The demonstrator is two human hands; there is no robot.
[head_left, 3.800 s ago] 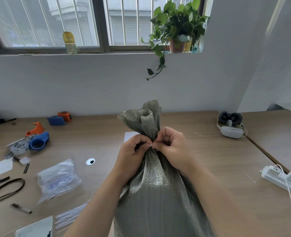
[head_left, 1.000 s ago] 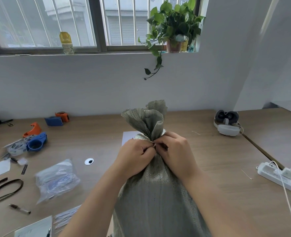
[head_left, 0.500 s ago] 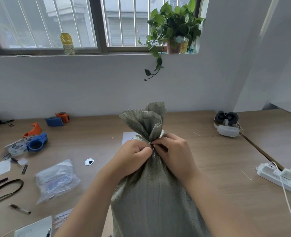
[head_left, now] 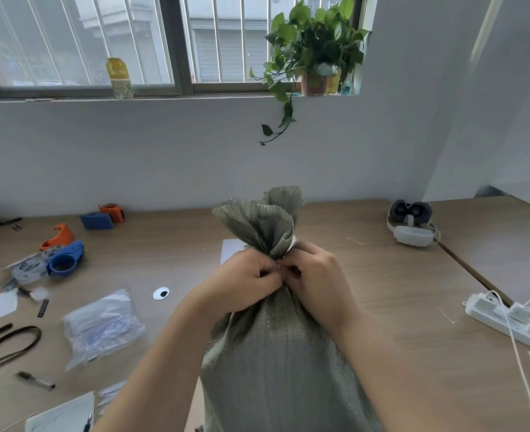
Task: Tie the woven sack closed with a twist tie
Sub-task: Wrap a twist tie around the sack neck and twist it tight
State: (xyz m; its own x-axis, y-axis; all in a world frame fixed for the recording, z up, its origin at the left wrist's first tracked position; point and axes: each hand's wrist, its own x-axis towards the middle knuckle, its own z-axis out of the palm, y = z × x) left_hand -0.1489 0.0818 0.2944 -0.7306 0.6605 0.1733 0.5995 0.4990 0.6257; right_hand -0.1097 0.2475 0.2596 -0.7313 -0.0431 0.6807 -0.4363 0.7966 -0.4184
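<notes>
A grey-green woven sack [head_left: 276, 363] stands upright on the wooden table, right in front of me. Its mouth is gathered into a ruffled neck [head_left: 263, 222] that fans out above my hands. My left hand [head_left: 242, 282] and my right hand [head_left: 316, 279] press together at the front of the neck, fingertips pinched on a thin twist tie [head_left: 278, 267]. Only a tiny glint of the tie shows between the fingers; the rest is hidden.
Tape dispensers [head_left: 65, 260] and a clear bag of ties [head_left: 101, 325] lie at the left, with a pen [head_left: 36, 380] and a dark strap [head_left: 8, 344]. A headset [head_left: 412, 222] sits far right, a power strip [head_left: 507, 319] at the right edge.
My fingers have kept working at the neck, pinching closer together. The sack has tilted and shifted slightly between frames. The hands stay at the same spot.
</notes>
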